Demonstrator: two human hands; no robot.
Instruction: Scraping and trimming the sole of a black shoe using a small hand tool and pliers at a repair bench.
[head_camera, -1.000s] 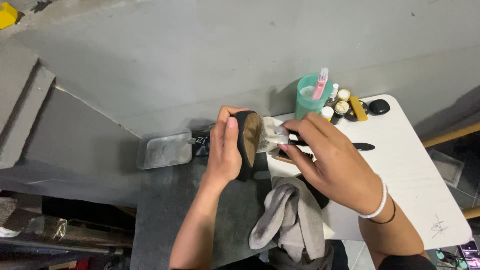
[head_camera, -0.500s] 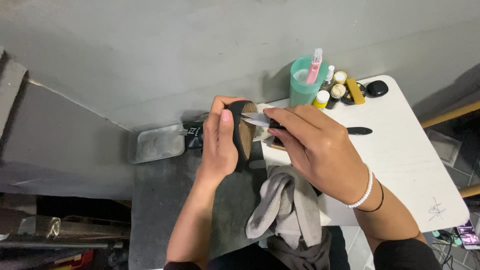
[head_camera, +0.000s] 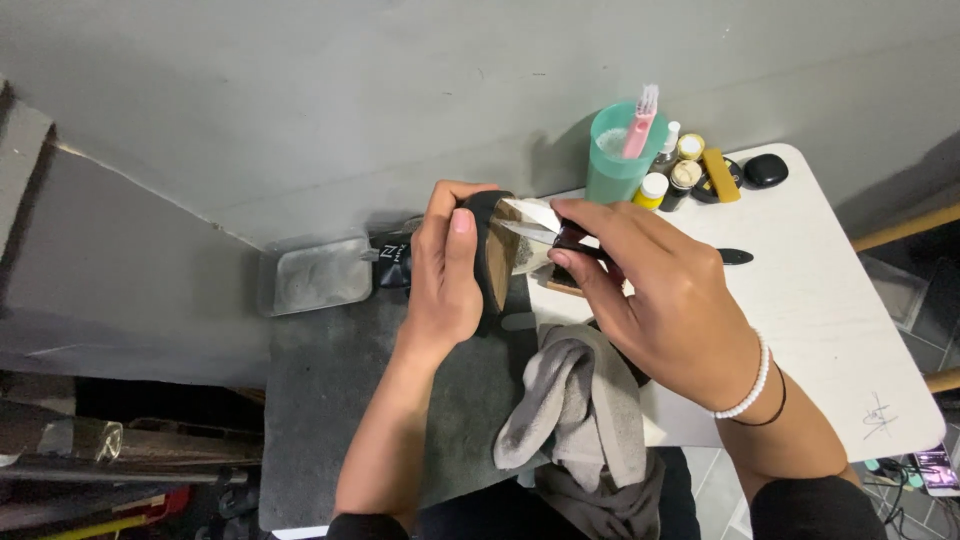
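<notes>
The black shoe with a tan insole sits at the centre of the frame, gripped upright by the left hand above a dark grey mat. Behind runs a grey concrete wall; at right stands a white rectangular table. A grey cloth drapes below. The right hand pinches a small silver-bladed knife, its tip touching the shoe's opening.
</notes>
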